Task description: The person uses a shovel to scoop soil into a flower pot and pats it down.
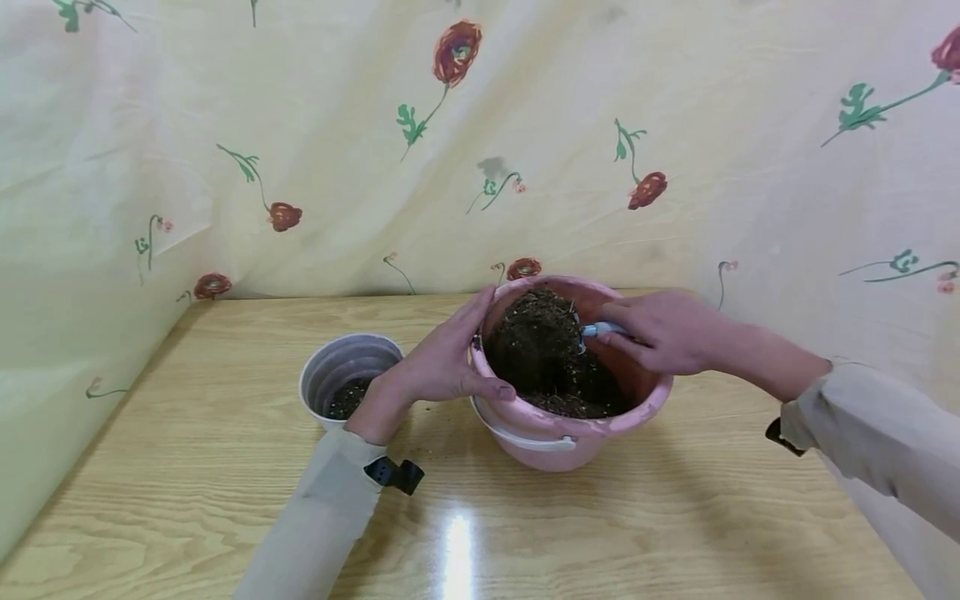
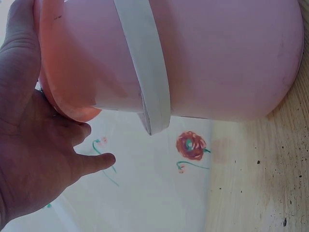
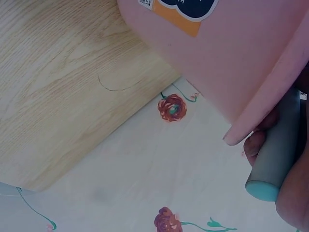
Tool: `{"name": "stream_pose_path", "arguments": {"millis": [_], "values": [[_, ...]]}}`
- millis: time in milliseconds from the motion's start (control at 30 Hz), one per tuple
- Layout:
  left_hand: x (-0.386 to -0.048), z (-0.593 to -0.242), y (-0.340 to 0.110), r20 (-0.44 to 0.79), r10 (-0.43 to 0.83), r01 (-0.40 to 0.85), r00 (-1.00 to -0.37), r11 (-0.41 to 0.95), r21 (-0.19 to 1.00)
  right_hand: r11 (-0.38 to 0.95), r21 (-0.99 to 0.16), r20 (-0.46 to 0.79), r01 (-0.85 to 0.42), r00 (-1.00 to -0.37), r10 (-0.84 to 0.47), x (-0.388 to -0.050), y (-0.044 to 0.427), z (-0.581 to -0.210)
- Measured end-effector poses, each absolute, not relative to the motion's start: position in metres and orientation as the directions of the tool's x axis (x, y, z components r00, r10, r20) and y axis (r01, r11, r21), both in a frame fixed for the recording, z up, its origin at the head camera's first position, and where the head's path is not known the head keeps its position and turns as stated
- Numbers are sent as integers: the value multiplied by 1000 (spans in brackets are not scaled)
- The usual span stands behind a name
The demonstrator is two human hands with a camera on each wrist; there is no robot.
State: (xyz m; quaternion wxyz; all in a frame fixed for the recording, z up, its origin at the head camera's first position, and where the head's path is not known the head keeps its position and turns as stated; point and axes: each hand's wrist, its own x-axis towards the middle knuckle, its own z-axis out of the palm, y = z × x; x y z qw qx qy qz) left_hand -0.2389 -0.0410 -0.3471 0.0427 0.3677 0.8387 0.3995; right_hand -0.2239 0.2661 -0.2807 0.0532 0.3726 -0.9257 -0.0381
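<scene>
A creased cream sheet with red flowers (image 1: 352,108) hangs behind a round pink plastic bucket (image 1: 542,454) of dark soil (image 1: 542,333) on a pale wood-grain desk (image 1: 210,500). Left of the bucket: a ridged white pot (image 1: 324,375) and scattered crumbs (image 1: 429,454). The left hand (image 1: 438,358) spreads against the bucket's rim; the right hand (image 1: 667,333), above its right side, grips a grey-handled tool (image 1: 597,329).

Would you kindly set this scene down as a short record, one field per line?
Left hand: rests on the rim of the pink bucket
Right hand: holds a hand tool by its handle
Tool head: partly hidden by soil
Bucket contents: dark soil, heaped toward the left
Grey pot: left of the bucket, some soil at the bottom
Surface: wood-grain table
Backdrop: pale cloth with red flowers
</scene>
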Motion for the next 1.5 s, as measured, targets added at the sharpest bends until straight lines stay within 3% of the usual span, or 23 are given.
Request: {"name": "stream_pose_path", "arguments": {"millis": [133,267,333,567,933,1067,1500], "values": [[-241,-349,-40,329,686,658,-648,287,696,722,109,80,-683,-718,-691,-223,269,-281],[-243,-351,-37,429,735,728,-524,126,674,723,108,111,-683,-714,-691,-222,271,-281],[-243,-351,-37,423,745,724,-516,116,680,722,108,131,-684,-710,-692,-222,272,-282],[-234,-345,-37,260,703,604,-662,295,740,741,92,159,-666,-724,-671,-221,273,-287],[-226,-331,-23,145,631,486,-762,410,772,752,69,188,-656,-732,-655,-215,270,-286],[-225,-329,-22,144,628,479,-765,405,779,759,61,181,-648,-740,-647,-214,269,-285],[-228,-328,-26,262,657,620,-707,399,675,760,83,151,-644,-746,-649,-214,268,-276]]}}
